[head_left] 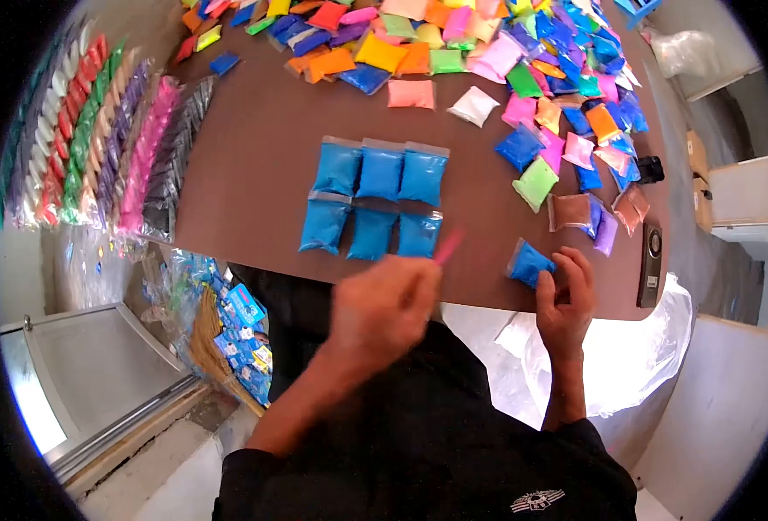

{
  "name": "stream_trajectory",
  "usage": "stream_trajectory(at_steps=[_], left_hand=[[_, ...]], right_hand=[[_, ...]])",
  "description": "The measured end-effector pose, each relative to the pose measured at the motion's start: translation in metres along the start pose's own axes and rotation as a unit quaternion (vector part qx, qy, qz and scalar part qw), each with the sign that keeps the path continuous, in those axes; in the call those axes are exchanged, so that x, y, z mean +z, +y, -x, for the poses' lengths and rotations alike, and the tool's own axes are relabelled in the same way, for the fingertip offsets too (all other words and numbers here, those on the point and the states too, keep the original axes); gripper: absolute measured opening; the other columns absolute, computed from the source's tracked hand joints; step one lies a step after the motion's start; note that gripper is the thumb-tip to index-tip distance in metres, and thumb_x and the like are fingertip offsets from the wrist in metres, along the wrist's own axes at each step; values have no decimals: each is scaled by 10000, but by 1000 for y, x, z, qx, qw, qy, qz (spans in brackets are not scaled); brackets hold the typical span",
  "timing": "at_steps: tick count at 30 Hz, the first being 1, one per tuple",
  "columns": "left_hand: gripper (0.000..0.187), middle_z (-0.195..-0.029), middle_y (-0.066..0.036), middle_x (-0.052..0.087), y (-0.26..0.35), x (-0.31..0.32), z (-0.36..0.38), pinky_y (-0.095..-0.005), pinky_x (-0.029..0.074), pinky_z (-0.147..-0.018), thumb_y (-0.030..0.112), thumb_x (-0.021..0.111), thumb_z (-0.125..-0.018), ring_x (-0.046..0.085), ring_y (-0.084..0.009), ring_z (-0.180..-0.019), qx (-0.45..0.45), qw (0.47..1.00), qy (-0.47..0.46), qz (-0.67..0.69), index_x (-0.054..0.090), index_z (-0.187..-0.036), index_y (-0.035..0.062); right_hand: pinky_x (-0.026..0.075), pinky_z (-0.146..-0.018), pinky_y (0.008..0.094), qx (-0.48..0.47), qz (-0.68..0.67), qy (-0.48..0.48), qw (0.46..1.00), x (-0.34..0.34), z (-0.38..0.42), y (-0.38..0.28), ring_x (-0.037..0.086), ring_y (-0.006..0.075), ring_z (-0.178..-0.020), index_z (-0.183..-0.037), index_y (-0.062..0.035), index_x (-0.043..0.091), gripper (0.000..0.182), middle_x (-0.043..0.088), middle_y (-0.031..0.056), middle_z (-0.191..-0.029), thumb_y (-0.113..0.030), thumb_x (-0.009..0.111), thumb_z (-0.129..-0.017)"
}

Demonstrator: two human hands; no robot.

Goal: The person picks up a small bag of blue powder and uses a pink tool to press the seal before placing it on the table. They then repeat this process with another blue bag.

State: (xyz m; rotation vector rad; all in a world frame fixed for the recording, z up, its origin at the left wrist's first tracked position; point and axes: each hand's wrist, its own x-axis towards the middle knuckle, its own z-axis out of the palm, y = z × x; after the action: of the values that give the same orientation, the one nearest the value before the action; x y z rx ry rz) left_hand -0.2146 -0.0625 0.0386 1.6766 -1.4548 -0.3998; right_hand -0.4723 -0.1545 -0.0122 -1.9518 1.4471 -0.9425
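Note:
My left hand [384, 300] is closed, slightly blurred, just below two rows of blue packets [380, 174] on the brown table. From its fingers sticks out a thin pink object [449, 247], too smeared to name. To the right, my right hand [566, 291] has thumb and fingers around the edge of a single small blue packet [530, 263] near the table's front edge. The packets are clear plastic with a soft-looking blue filling.
Many coloured packets [419, 56] lie heaped across the back and right of the brown table [245, 182]. A dark slim device [652, 260] lies at the right edge. Rows of coloured bags [97, 130] hang at the left, above a broom [212, 339] and blue packaging [249, 347].

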Motion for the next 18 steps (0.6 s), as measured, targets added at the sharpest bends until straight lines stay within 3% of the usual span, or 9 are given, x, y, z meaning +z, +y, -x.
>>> stream_trajectory(at_steps=[2, 6, 8, 10, 14, 16, 18], left_hand=[[78, -764, -69, 687, -20, -29, 0, -279, 507, -611, 92, 706, -935, 628, -113, -669, -59, 994, 85, -27, 700, -959, 17], [119, -739, -2, 634, -80, -74, -8, -261, 456, -574, 131, 697, -957, 563, -64, -660, -130, 962, 238, -10, 706, -957, 12], [139, -744, -2, 637, -106, -94, -13, -255, 457, -584, 143, 694, -963, 564, -64, -664, -158, 955, 251, -4, 707, -960, 5], [158, -749, -2, 641, -127, -108, -23, -249, 458, -595, 154, 691, -968, 566, -63, -669, -187, 946, 265, -2, 708, -963, -2], [181, -756, 1, 650, -176, -119, -32, -253, 465, -612, 166, 696, -967, 570, -64, -674, -157, 935, 309, -81, 705, -967, -15], [187, -751, -2, 649, -183, -120, -30, -246, 459, -607, 176, 698, -965, 571, -62, -677, -214, 933, 289, -8, 709, -973, -11], [193, -764, -34, 674, -195, -121, -26, -257, 479, -637, 191, 701, -962, 600, -82, -704, -220, 932, 283, 46, 724, -1003, 3]], right_hand=[[489, -603, 242, -9, 11, -18, 1000, -2, -1, 2, 599, 125, -755, -1141, 11, 669, 261, 612, 129, -1216, -23, 704, -884], [490, -624, 244, 4, 64, -64, 996, -10, -3, -9, 593, 114, -731, -1137, 14, 673, 269, 648, 102, -1075, -47, 722, -879], [495, -637, 239, 22, 97, -78, 992, -12, -2, -12, 598, 107, -739, -1134, 16, 674, 273, 662, 82, -1007, -55, 731, -876], [496, -651, 233, 142, -14, -103, 984, -12, -1, -6, 607, 94, -756, -1100, 21, 672, 263, 664, 39, -906, -82, 754, -872], [498, -657, 230, 217, -142, -143, 955, -9, -7, -29, 610, 88, -750, -1064, 21, 666, 241, 667, 29, -882, -100, 758, -878], [510, -672, 243, 237, -184, -147, 942, 0, -7, -51, 614, 92, -732, -1048, 6, 660, 224, 679, 53, -909, -125, 753, -891], [497, -664, 219, 249, -183, -183, 933, 15, -7, -62, 621, 97, -735, -1118, -5, 656, 297, 682, 23, -871, -181, 751, -897]])
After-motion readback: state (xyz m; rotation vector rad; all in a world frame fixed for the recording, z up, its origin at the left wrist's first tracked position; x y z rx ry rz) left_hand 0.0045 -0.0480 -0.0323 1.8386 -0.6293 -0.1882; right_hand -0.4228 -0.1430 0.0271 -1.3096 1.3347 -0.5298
